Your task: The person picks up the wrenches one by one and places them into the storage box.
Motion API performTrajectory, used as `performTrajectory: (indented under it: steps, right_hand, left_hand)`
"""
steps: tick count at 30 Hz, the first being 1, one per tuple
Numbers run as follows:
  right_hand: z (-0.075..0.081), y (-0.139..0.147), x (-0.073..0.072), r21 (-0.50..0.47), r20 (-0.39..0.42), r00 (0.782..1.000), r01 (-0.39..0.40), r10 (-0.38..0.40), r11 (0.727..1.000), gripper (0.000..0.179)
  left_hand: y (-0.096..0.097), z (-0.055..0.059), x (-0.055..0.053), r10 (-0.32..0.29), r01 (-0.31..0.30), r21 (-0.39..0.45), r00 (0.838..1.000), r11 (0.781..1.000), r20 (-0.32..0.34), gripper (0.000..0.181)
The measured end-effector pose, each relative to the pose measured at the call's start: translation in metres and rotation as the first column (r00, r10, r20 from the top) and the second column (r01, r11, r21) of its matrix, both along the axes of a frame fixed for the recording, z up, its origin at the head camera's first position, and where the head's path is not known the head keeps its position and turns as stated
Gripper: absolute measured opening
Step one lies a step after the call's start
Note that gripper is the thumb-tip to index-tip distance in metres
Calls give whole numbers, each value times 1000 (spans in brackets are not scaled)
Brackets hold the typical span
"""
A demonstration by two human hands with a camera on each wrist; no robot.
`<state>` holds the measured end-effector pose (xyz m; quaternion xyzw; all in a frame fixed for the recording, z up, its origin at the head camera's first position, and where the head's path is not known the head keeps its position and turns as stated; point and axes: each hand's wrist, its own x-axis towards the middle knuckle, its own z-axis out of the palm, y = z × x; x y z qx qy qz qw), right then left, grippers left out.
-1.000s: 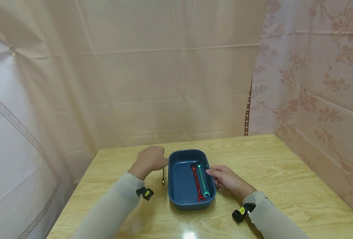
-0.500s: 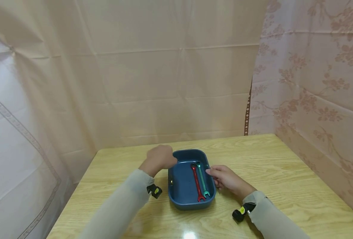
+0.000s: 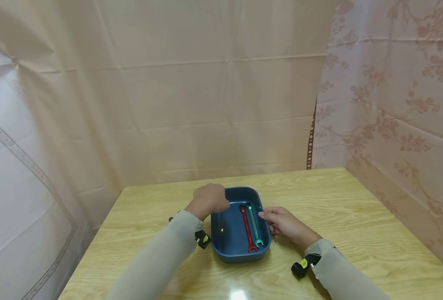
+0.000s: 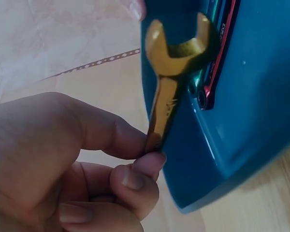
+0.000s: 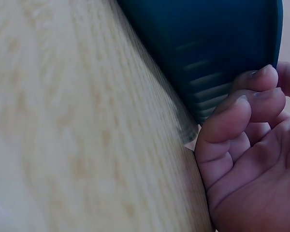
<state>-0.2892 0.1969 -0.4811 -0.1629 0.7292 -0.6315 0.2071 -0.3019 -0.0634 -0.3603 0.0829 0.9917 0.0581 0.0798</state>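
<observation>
My left hand (image 3: pixel 210 198) pinches a gold wrench (image 4: pixel 166 94) between thumb and forefinger, its open-ended head pointing away from the fingertips. In the head view the wrench hangs over the left part of a blue tray (image 3: pixel 230 255), mostly hidden under the hand. Inside the tray, along its right side, lie a red wrench (image 3: pixel 248 229) and a green wrench (image 3: pixel 255 225) side by side. At the tray's right wall, my right hand (image 3: pixel 283 223) grips the rim, thumb on top and the other fingers curled against the ribbed outer side.
The tray stands on a light wood table (image 3: pixel 341 233). A small dark thing (image 3: pixel 171 219) shows just past the left sleeve, mostly covered by it. Beige curtain (image 3: pixel 183 104) hangs behind the table, and flowered cloth (image 3: pixel 401 108) hangs along the right.
My left hand has moved right with the gold wrench, from beside the tray to over its left part. The small dark thing past the sleeve has come into view. My right hand stays put.
</observation>
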Motion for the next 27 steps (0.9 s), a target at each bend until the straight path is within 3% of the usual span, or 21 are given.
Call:
performTrajectory:
  steps: [10,27]
  right_hand:
    - [2,0,0,13,3,1000,7,-7,1000,38]
    - [2,0,0,14,9,1000,2,-2,1000,37]
  left_hand:
    - [17,-7,-2,-29,29,-16,999,999,13,37]
    - [32,-15,-10,25,-22,-44,998,999,54,24]
